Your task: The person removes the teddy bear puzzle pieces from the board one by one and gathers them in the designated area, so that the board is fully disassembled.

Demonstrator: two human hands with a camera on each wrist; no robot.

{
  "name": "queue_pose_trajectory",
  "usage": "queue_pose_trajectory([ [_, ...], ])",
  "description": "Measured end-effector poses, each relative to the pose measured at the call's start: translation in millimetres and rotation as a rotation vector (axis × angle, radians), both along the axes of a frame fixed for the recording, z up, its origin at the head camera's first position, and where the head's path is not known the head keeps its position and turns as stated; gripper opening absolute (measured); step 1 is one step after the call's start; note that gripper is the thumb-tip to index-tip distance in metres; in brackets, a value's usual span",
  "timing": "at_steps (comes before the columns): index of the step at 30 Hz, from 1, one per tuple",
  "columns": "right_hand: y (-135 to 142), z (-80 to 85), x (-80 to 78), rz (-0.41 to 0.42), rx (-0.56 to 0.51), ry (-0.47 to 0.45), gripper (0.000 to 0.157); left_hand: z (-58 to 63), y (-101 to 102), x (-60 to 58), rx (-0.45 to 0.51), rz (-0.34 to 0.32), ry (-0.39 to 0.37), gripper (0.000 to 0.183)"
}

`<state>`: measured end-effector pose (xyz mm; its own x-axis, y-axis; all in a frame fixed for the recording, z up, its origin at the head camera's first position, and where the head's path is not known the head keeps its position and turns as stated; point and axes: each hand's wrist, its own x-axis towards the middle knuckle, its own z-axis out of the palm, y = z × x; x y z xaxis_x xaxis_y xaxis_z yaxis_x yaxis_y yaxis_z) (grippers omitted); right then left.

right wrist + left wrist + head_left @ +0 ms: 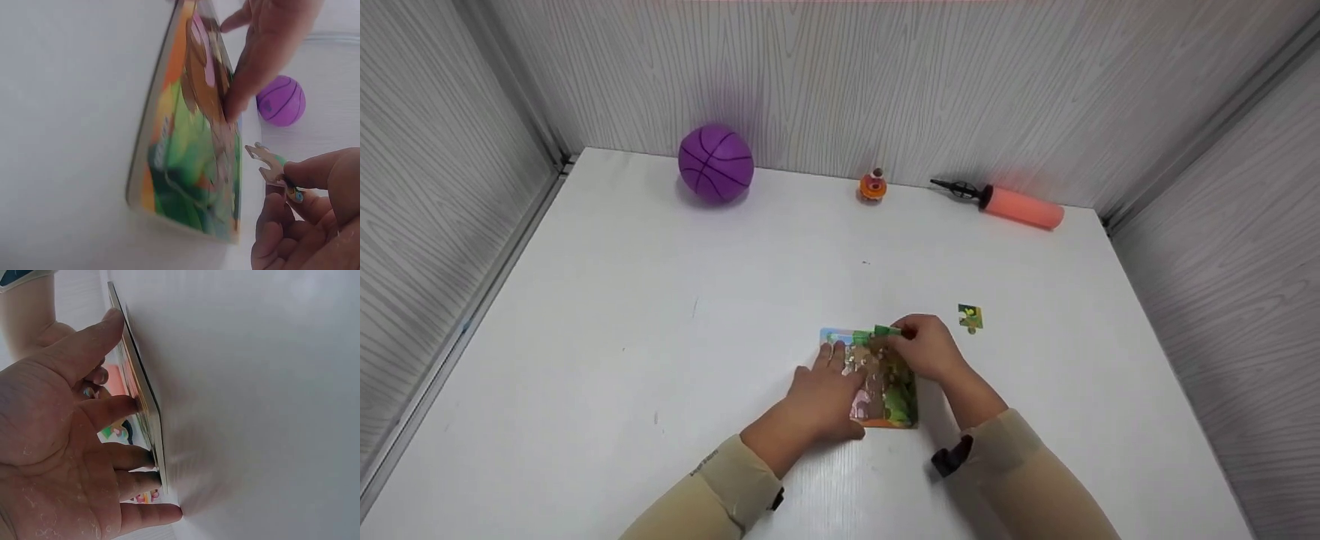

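Observation:
A colourful jigsaw puzzle board (901,405) lies flat on the white table. Spread across its left side, my left hand (825,394) rests with straight fingers, and its fingertips touch the board's surface and edge in the left wrist view. Above the board's far right corner, my right hand (930,349) pinches a puzzle piece (273,167) between thumb and fingers, held apart from the board. The piece shows a pale back and some green. Another loose puzzle piece (971,317) lies on the table to the right of my right hand.
Along the back wall stand a purple ball (716,163), a small orange toy figure (873,186) and a hand pump (1020,208) with a red barrel and black nozzle. Wood-grain panels (840,82) enclose the white table (585,315) at the back and both sides.

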<state>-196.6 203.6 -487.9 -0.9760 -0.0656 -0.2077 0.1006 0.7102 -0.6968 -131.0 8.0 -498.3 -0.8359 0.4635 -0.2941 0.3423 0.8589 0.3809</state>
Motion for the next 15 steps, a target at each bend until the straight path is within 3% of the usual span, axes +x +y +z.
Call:
queue_pose_trajectory([
  [6,31.2,9.0,-8.2,0.003,-0.012,0.058,0.025,-2.3,-0.6,0.2,0.013,0.007,0.003,0.097],
  [10,62.8,17.3,-14.2,-0.068,-0.006,0.077,0.026,-2.8,-0.3,0.3,0.033,0.013,-0.001,0.095],
  [15,106.4,28.3,-20.6,-0.185,-0.035,0.034,0.026,-2.2,-1.2,0.5,0.044,0.009,0.0,0.097],
])
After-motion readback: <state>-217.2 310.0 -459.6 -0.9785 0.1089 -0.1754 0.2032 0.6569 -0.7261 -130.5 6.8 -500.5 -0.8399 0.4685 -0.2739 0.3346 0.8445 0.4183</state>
